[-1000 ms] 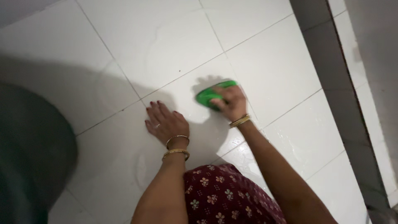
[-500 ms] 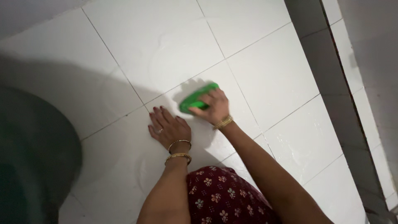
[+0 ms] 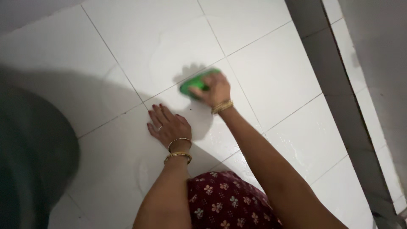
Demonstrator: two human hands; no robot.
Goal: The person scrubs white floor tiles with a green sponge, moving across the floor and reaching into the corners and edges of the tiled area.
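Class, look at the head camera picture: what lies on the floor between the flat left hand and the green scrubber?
Only bare white tile with a grey grout line lies between the left hand and the green scrubber under the right hand.

Dim, soft focus, dark shadow at left

Green scrubber (image 3: 193,86); white floor tiles (image 3: 275,72); maroon dress (image 3: 229,201) — floral print

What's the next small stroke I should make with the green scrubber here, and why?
Probably draw the green scrubber back toward you along the grout line. Your right hand holds it at full stretch on that joint, a dark speck lies just nearer, and your left hand is braced flat on the white tile.
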